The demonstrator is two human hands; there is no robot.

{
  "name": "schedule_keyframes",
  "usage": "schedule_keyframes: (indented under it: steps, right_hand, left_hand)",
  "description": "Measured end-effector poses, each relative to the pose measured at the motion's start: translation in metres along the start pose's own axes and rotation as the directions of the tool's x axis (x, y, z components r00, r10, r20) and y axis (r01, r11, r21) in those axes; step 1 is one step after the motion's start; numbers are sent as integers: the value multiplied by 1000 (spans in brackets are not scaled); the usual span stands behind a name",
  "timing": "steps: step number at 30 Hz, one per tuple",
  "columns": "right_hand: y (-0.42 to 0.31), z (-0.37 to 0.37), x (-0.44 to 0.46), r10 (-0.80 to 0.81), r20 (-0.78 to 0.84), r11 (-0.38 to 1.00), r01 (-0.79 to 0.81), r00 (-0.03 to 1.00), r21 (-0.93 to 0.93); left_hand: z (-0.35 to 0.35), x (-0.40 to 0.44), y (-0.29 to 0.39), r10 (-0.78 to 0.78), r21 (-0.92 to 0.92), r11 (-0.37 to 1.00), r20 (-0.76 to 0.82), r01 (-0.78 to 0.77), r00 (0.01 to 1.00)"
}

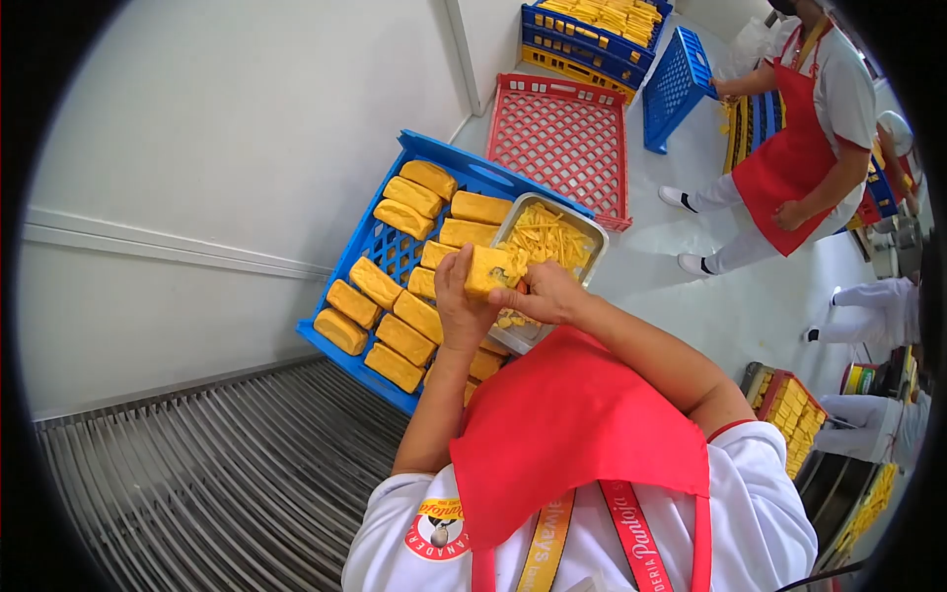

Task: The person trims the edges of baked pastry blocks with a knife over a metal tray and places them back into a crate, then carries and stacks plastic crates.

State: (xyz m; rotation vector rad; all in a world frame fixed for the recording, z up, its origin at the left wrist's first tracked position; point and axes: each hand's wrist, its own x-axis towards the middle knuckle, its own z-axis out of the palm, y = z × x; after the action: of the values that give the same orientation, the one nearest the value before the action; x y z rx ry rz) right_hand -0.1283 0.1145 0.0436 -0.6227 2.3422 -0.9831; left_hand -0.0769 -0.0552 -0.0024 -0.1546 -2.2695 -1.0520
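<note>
Over a metal pan [600, 247], the left hand [464, 304] cups a yellow block [484, 271], thumb and fingers close around its smooth, squared sides. Bent fingers of the right hand [554, 294] press at the block's ragged right end; I cannot tell what they grip. Thin, crinkled yellow strips [547, 235] fill the pan, which rests on the right side of a blue plastic crate [464, 170] with a lattice base. Pale, smooth floor [661, 271] spreads right, a flat white wall [237, 128] stands left, and grey ribbed slats [227, 474] lie near left. At least thirteen rounded loaves [404, 340] show in the crate. Farther off are one red crate [557, 148] and one co-worker [769, 187] in a red apron, one hand on another blue crate [673, 94].
</note>
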Motion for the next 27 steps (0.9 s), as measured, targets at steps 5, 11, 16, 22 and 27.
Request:
schedule_keyframes:
  steps: [5, 11, 16, 22, 27]
  right_hand:
    - [10, 2, 2, 155, 193, 894, -221, 969, 390]
    - [41, -2, 3, 273, -30, 958, -275, 962, -77]
    - [46, 4, -5, 196, -120, 918, -225, 973, -326]
    - [20, -19, -16, 2, -200, 945, -67, 980, -319]
    - [18, -9, -10, 19, -156, 978, -51, 988, -204]
  left_hand:
    - [-13, 5, 10, -72, 9, 997, 105, 71, 992]
    - [-30, 0, -12, -592, -516, -63, 709, 854, 384]
    - [-29, -5, -25, -393, -402, -482, 893, 779, 218]
    - [-21, 2, -36, -355, -337, -541, 922, 770, 155]
    - [-4, 9, -4, -612, -544, -457, 766, 704, 195]
